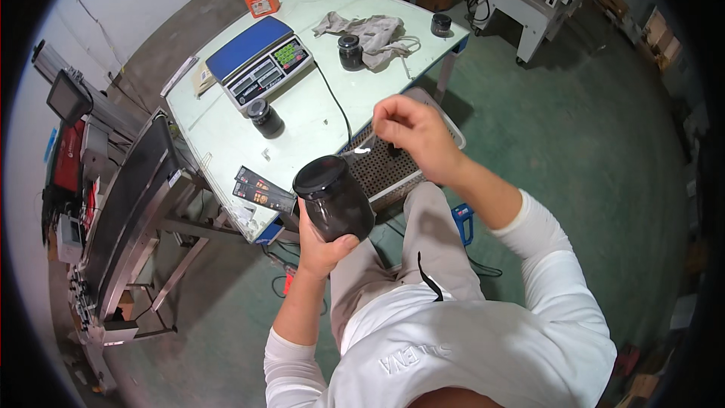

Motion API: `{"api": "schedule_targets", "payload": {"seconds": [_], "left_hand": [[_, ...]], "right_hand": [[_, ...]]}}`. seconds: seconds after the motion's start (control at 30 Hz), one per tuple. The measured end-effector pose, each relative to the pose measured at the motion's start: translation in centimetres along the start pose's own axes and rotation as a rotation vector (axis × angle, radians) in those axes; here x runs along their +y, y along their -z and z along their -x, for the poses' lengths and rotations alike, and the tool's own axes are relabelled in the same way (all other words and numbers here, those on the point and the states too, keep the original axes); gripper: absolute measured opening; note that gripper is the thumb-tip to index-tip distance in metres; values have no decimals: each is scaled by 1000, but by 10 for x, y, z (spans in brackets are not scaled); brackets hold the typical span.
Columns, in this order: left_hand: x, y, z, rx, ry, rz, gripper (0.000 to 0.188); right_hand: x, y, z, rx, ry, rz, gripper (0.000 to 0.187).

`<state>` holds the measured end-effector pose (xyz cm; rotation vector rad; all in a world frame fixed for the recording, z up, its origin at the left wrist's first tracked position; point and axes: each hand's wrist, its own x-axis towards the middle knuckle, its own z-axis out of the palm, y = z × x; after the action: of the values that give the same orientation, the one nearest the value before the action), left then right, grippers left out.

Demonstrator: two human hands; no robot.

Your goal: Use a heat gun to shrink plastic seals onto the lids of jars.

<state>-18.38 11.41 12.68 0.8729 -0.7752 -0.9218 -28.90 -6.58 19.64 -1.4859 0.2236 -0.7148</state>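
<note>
A large dark glass jar (340, 211) with a black lid (320, 174) rests in my left hand (321, 251), whose fingers wrap round its lower side. It is held tilted above my lap, near the table's front edge. From beside the lid a strip of clear plastic film (362, 149) stretches up toward my right hand (414, 134). My right thumb and fingers are pinched together on the film's end. Flat dark printed cards (264, 189) lie on the table just behind the jar.
On the white table (306, 106) stand a blue-topped scale (251, 45), small dark jars (266, 119), a grey cloth (377, 34) and an orange box (262, 1). A perforated crate (445, 122) sits by my knees, a blue heat gun (463, 224) beyond my right leg. A conveyor (136, 196) runs left.
</note>
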Motion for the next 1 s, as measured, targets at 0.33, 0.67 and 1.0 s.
{"api": "schedule_targets", "payload": {"seconds": [0.33,0.67,1.0], "left_hand": [[0,-7,-15,-179,107,-575,88],[2,8,-21,147,155,-166,80],[-9,10,-25,130,188,-105,71]], "right_hand": [[-48,-43,-69,-410,93,29,9],[-68,78,-1,82,239,-82,10],[-7,91,42,299,-167,-104,9]]}}
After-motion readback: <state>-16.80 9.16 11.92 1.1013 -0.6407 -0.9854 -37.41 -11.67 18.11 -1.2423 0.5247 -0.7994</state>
